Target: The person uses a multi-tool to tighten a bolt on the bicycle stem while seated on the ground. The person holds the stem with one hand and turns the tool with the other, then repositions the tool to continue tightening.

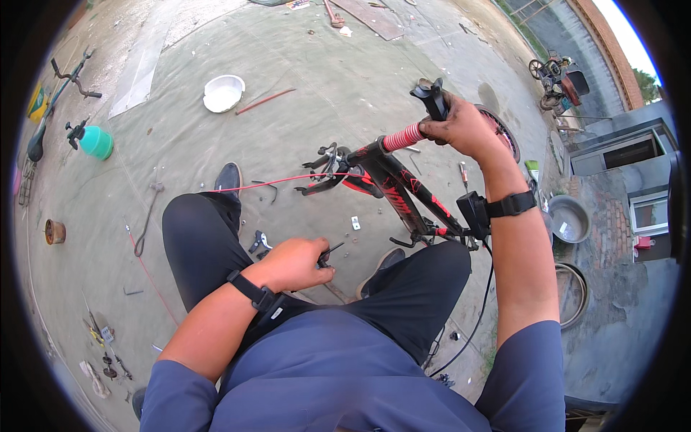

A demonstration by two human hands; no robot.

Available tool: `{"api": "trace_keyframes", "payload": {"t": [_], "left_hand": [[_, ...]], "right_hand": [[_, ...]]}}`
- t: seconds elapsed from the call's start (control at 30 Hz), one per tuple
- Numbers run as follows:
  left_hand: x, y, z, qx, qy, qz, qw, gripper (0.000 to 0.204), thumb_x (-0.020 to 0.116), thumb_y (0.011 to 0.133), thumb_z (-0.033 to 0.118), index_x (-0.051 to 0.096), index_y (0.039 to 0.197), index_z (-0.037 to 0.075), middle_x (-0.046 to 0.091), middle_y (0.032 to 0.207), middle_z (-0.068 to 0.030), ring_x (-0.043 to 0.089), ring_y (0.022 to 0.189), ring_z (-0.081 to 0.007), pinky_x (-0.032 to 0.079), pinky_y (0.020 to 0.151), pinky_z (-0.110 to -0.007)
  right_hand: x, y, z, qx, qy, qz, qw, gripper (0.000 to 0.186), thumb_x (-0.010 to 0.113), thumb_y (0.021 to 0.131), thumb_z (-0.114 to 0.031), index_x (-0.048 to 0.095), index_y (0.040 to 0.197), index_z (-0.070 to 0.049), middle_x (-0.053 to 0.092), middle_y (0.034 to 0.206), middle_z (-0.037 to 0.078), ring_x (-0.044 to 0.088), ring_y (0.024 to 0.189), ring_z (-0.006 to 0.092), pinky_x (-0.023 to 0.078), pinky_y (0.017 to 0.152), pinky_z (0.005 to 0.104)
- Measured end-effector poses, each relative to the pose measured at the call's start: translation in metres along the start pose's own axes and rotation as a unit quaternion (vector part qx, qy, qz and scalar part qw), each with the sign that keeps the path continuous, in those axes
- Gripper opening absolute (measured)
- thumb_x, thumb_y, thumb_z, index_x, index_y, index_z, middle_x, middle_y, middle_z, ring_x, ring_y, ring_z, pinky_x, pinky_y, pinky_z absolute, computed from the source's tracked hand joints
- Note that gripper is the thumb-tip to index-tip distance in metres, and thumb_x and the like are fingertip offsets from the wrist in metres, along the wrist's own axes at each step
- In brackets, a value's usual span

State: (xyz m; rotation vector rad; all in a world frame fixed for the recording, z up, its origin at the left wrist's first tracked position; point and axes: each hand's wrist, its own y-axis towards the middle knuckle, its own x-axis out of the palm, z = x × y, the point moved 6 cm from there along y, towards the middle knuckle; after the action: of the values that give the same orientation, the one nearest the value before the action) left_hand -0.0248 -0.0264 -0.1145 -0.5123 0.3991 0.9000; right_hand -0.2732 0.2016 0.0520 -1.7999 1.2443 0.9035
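A black and red bicycle frame (397, 189) stands tilted in front of my knees. Its front end carries a tube with a red ribbed sleeve (403, 137). My right hand (464, 129) is closed around the black handlebar stem (432, 99) just above that sleeve; the stem's forked top sticks up past my fingers. Down between my knees, my left hand (299, 263) is closed on a small dark tool (329, 253) with a thin straight shaft pointing away to the right. Most of this tool is hidden by my fingers. A brake lever (260, 243) lies on the ground beside that hand.
A red cable (288, 181) runs left from the frame. A white basin (224, 93), a red rod (265, 101), a green spray bottle (96, 142) and a rusty can (55, 232) are farther out. A wheel (502, 129) lies behind my right hand. A metal basin (570, 219) is at right.
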Motion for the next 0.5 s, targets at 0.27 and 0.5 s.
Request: {"api": "trace_keyframes", "payload": {"t": [0.27,0.5], "left_hand": [[-0.002,0.002,-0.001,-0.04,0.011,-0.008,0.999,0.043,0.074,0.086,0.038,0.066,0.104,0.0,0.072,0.092,-0.0249,0.069,0.089,-0.045,0.054,0.078,-0.05],[-0.001,0.005,0.001,-0.037,0.018,-0.008,0.999,0.042,0.074,0.086,0.037,0.066,0.104,0.0,0.072,0.092,-0.025,0.069,0.088,-0.045,0.054,0.078,-0.05]], "right_hand": [[0.003,0.008,0.013,-0.046,-0.009,0.016,0.999,0.066,0.09,0.073,-0.034,0.064,0.118,0.007,0.069,0.081,0.012,0.066,0.074,0.0198,0.054,0.068,0.0349],[0.001,0.007,0.01,-0.08,0.019,0.014,0.997,0.069,0.09,0.072,-0.033,0.064,0.123,0.006,0.07,0.085,0.015,0.067,0.079,0.0234,0.055,0.074,0.0364]]}}
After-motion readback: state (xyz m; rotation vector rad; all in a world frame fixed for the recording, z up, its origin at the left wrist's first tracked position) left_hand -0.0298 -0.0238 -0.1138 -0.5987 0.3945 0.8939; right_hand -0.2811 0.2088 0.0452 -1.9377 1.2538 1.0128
